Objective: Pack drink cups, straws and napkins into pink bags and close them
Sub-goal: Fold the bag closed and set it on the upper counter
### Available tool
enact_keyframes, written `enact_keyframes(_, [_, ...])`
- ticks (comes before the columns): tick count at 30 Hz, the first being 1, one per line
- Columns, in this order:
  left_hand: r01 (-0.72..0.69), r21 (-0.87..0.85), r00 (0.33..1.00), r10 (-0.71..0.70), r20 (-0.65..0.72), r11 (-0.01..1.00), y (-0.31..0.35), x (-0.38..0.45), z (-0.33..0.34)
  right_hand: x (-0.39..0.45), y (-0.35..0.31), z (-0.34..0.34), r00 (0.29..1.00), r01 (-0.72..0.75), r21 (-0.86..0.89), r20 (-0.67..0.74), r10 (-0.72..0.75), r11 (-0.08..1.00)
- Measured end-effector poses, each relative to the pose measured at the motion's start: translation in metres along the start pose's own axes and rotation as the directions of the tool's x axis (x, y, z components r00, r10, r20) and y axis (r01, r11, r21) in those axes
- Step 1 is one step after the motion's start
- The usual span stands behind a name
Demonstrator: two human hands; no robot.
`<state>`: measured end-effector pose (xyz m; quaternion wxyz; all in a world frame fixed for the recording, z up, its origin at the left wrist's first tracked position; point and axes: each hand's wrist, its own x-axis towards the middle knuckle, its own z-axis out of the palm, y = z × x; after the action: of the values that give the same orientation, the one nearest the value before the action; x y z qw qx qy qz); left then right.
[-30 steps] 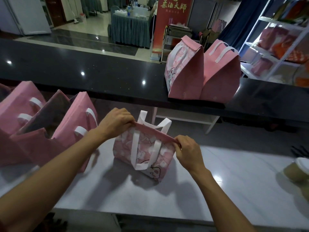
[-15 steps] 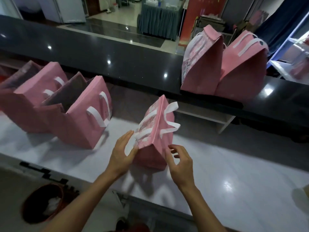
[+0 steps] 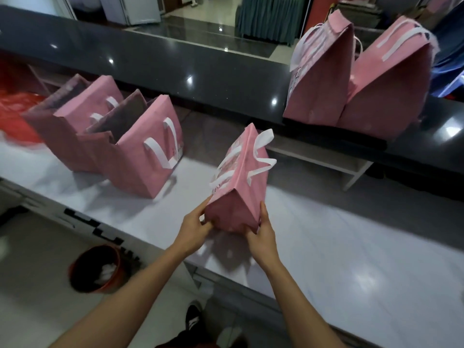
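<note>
A closed pink bag (image 3: 241, 187) with white handles stands end-on to me on the white counter (image 3: 351, 247), its top folded to a ridge. My left hand (image 3: 194, 228) grips its near lower left corner. My right hand (image 3: 262, 231) presses the near lower right side. What it holds is hidden. Two open pink bags (image 3: 140, 151) stand at the left on the same counter. Two closed pink bags (image 3: 356, 79) sit on the raised black ledge (image 3: 175, 61) at the back right.
A red bin (image 3: 96, 268) with white scraps stands on the floor below the counter's near edge at the left. Something red (image 3: 17, 114) lies at the far left. My shoe (image 3: 193, 320) shows below. Bare white counter stretches to the right of the held bag.
The bag has turned from side-on to end-on. My hands have dropped from its top edge to its near lower corners. The view has shifted left, so the cup at the right edge is gone.
</note>
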<state>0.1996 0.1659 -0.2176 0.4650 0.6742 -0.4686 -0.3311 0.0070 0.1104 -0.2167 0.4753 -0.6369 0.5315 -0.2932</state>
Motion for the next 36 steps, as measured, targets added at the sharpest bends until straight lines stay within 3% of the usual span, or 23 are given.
enact_keyframes(10, [-0.133,0.035,0.983,0.136,-0.125,0.991,0.038,-0.026,-0.041,-0.016,-0.043,0.002,0.985,0.170,0.047,0.009,-0.171,0.984])
enact_keyframes(17, [-0.290,0.106,0.922,0.307,-0.236,0.951,0.098,-0.014,-0.083,-0.005,-0.113,-0.008,0.906,0.422,0.065,-0.037,-0.421,0.904])
enact_keyframes(21, [-0.381,0.133,0.887,0.402,-0.228,0.915,0.135,0.013,-0.098,0.027,-0.152,-0.018,0.863,0.502,0.007,-0.069,-0.500,0.865])
enact_keyframes(29, [-0.411,0.117,0.892,0.426,-0.154,0.904,0.172,0.120,-0.100,0.120,-0.198,-0.040,0.837,0.518,-0.047,-0.178,-0.518,0.854])
enact_keyframes(36, [-0.436,0.117,0.895,0.443,-0.042,0.892,0.164,0.223,-0.086,0.192,-0.205,-0.037,0.870,0.390,-0.126,-0.275,-0.410,0.912])
